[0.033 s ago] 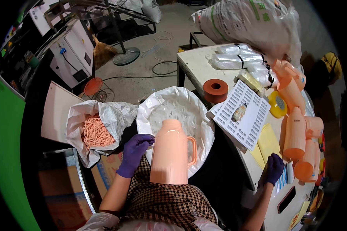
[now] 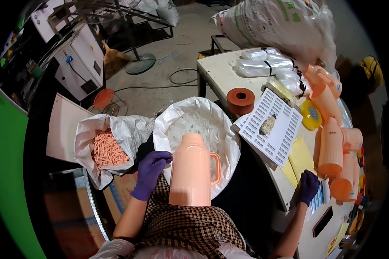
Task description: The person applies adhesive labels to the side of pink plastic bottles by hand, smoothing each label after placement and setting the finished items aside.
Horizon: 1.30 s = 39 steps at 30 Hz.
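A peach plastic jug body (image 2: pixel 191 172) with a loop handle on its right rests at my lap, its neck pointing away from me. My left hand (image 2: pixel 151 172), in a purple glove, is at the jug's left side. Its fingers are closed with the tips close to the jug's shoulder; anything between them is too small to make out. On the table to the right, my purple-gloved right hand (image 2: pixel 308 187) is curled closed beside yellow sheets (image 2: pixel 301 162) and a blue-and-white sheet (image 2: pixel 317 199). What its fingers hold, if anything, is hidden.
Behind the jug stands a white sack (image 2: pixel 222 116) of clear plastic pieces. Left of it is a bag of small peach parts (image 2: pixel 109 149). The table bears a brown tape roll (image 2: pixel 240 101), label sheets (image 2: pixel 277 140), several peach jug bodies (image 2: pixel 330 151) and a phone (image 2: pixel 322 222).
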{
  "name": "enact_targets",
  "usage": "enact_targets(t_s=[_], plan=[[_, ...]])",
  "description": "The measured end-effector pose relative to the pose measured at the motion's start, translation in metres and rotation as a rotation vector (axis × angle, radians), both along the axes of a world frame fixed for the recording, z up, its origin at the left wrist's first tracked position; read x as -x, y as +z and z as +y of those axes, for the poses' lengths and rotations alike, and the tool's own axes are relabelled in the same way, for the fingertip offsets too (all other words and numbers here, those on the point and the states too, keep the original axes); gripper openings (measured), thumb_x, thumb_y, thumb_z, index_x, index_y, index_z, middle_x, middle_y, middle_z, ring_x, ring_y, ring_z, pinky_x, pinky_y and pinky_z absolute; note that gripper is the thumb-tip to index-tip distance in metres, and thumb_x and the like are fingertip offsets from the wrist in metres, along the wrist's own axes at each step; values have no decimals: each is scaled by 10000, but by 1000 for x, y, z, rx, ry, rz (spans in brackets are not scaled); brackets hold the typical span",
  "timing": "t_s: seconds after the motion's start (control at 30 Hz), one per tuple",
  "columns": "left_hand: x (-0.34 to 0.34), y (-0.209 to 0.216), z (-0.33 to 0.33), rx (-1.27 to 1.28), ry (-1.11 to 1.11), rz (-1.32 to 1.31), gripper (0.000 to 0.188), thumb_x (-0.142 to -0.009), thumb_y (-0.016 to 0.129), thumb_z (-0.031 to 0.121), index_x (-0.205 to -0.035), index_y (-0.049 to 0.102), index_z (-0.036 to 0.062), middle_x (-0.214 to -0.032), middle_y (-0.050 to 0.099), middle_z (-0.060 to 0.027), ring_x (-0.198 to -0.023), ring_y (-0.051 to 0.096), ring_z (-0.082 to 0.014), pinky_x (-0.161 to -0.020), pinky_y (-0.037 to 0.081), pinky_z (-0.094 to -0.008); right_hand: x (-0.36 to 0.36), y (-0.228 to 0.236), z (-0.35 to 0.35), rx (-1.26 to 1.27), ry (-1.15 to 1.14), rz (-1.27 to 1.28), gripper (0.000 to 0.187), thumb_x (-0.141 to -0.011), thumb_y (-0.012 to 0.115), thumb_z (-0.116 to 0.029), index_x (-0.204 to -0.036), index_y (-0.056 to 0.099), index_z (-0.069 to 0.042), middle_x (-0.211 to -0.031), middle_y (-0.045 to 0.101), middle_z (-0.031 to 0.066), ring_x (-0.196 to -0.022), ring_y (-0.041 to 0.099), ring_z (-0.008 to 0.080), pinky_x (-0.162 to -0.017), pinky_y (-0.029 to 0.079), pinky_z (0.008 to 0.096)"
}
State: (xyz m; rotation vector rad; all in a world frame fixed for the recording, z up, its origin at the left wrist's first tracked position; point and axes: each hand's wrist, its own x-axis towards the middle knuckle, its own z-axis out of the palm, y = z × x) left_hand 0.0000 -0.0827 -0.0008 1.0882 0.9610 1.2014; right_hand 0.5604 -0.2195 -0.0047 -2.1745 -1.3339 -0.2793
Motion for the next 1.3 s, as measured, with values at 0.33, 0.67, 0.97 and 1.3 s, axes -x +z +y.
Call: enact_targets(t_s=[0.33, 0.67, 0.97, 1.3], plan=[[12, 8, -22, -123, 57, 51, 189, -919, 566, -13, -1090, 646, -27, -1099, 649, -97, -1014, 643, -192, -924, 508, -318, -13, -2, 6, -76, 92, -94, 473, -700, 854, -218, -1109, 728, -18, -1079, 667, 177, -962, 659, 303, -874, 534, 379], [11, 3, -34, -60, 27, 54, 195, -918, 539, -26, -1084, 640, -36, -1102, 642, -104, -1027, 629, -182, -950, 485, -309, -10, 12, 19, -70, -184, 457, 167, -756, 794, -133, -864, 750, -14, -891, 685, 96, -829, 669, 203, -760, 525, 311], [18, 14, -48, -131, 13, 68, 178, -902, 513, -50, -1031, 634, -37, -1074, 630, -104, -1003, 615, -166, -896, 475, -277, -11, 4, 3, -81, 84, 29, 532, -691, 835, -183, -1148, 620, -18, -1156, 610, 177, -1065, 596, 329, -922, 470, 417], [-2, 2, -53, -125, -24, 100, 166, -888, 527, -51, -1015, 632, -29, -1044, 634, -109, -968, 615, -162, -861, 486, -284, -2, 7, -16, -208, -189, 484, 293, -811, 788, -87, -1082, 717, -4, -1009, 730, 68, -872, 682, 138, -804, 542, 282]])
